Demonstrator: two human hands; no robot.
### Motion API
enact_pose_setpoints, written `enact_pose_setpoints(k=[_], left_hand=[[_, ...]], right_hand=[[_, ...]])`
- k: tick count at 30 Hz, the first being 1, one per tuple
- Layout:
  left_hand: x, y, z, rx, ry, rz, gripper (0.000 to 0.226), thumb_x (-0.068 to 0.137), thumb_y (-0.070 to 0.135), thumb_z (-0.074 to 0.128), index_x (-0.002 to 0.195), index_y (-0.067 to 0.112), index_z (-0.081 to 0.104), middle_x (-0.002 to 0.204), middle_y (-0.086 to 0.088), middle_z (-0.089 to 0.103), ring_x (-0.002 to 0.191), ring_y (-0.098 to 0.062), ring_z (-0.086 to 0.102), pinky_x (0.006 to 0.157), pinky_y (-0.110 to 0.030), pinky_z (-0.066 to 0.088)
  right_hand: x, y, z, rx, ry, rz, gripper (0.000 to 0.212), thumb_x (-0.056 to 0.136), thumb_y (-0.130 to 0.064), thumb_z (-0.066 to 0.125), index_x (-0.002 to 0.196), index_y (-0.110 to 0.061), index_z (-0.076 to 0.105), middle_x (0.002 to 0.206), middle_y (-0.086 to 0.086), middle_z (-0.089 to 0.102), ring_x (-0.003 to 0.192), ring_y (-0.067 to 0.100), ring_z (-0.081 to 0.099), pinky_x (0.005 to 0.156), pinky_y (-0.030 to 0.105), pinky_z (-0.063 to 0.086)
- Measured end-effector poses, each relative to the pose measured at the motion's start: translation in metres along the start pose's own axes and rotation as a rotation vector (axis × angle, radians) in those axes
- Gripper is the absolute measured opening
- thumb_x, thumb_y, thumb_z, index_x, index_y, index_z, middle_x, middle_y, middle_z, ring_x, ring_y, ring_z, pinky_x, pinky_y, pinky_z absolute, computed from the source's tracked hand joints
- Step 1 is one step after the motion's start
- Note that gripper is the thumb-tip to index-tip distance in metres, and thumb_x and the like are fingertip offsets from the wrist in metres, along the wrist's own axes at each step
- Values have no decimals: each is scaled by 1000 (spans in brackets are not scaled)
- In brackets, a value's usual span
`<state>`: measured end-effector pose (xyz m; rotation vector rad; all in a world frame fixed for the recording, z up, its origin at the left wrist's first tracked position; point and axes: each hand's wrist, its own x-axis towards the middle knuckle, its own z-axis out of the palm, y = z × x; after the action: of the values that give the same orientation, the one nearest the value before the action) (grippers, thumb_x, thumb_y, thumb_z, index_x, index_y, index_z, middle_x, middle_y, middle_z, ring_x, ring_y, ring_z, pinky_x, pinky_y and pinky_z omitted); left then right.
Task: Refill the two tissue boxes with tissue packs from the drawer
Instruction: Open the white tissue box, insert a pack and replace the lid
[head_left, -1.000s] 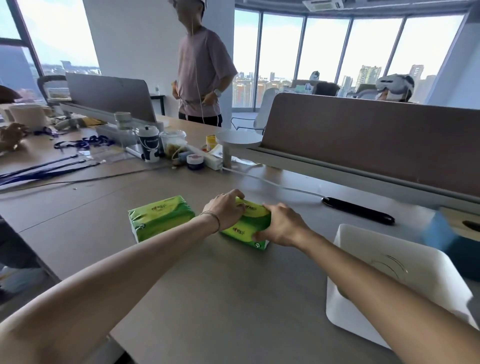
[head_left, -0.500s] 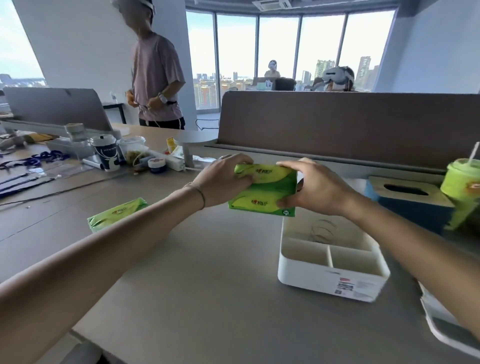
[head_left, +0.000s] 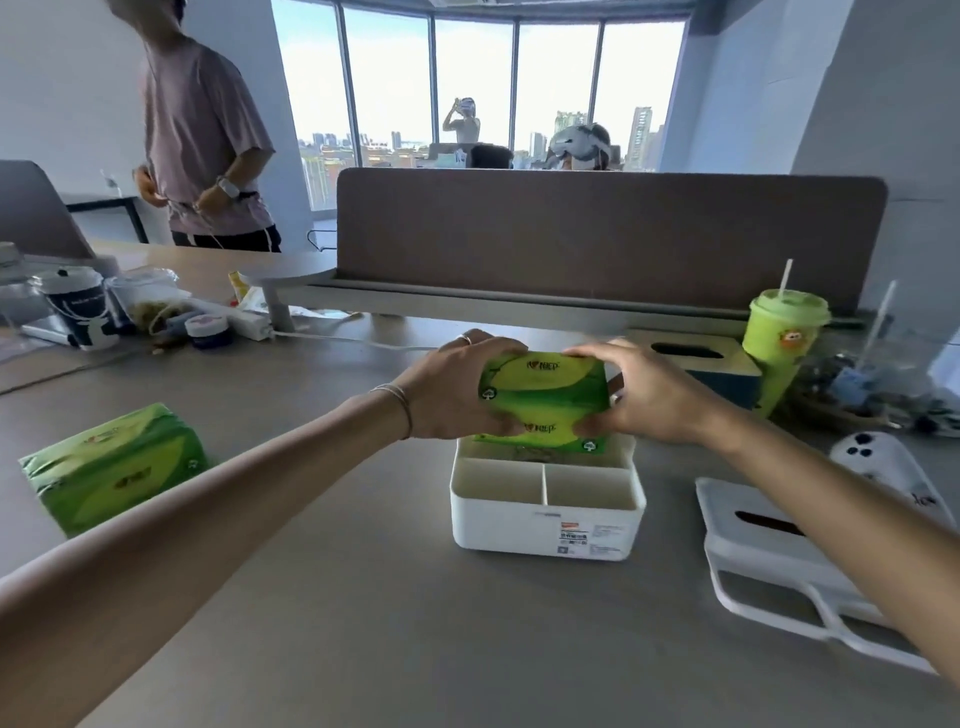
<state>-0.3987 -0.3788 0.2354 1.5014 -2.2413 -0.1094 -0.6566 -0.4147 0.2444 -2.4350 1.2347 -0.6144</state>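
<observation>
1. Hands: left hand (head_left: 447, 389) and right hand (head_left: 649, 395) both grip a green plastic-wrapped tissue pack (head_left: 543, 402), tilted over the open white plastic tissue box (head_left: 545, 499).
2. Second green pack (head_left: 111, 467) waits well apart; blue wooden-topped box (head_left: 722, 371) looks unfilled, white lid (head_left: 763, 540) off.

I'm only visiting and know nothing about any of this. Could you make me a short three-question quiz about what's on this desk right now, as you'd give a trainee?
1. True or false: the tissue pack is held by both the left hand and the right hand.
2. The held pack is above which thing? A) the white box B) the green cup C) the blue tissue box
3. How many green tissue packs are in view, counting the second pack on the desk?

Key: 1 true; 2 A; 3 two.
</observation>
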Motion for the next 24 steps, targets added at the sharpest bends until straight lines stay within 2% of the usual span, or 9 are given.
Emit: enact_pose_setpoints(k=[4,6,11,15,18,24], left_hand=[[-2,3,5,-4,22,7,87,65,60,80,141,33,49,126,5,54,107,-17,54,96,-36,48],[-4,4,8,14,-15,10,89,65,65,76,142,33,47,126,4,56,107,-17,55,94,-34,48],[-7,-3,19,126,-66,-15,85,66,71,73,139,37,48,127,5,59,112,-19,55,93,-34,48],[-10,0,23,165,-87,-30,81,68,72,67,139,38,48,132,6,59,119,-20,51,100,-39,44],[-13,6,24,186,-45,-20,79,69,74,58,139,38,49,135,7,57,123,-20,49,103,-40,41],[-6,40,30,210,18,57,76,73,71,59,139,35,50,136,6,57,125,-21,49,103,-37,40]], right_hand=[[-4,11,3,25,-12,0,93,66,-34,91,147,-33,47,136,-6,50,103,11,61,97,37,51],[-7,13,6,-13,-22,-4,92,67,-32,91,148,-33,46,135,-8,50,103,11,60,92,31,50],[-11,16,21,-80,-57,-29,91,69,-40,87,149,-31,45,139,-9,49,122,13,52,103,34,47],[-13,19,27,-142,-60,-57,93,73,-43,84,153,-27,40,151,-5,44,137,17,42,114,35,36],[-16,18,26,-131,-39,-70,92,75,-41,84,154,-26,40,154,-3,43,140,17,39,112,29,30],[-34,23,7,-58,16,-79,89,77,-49,82,153,-31,40,158,-5,38,144,14,34,112,29,29]])
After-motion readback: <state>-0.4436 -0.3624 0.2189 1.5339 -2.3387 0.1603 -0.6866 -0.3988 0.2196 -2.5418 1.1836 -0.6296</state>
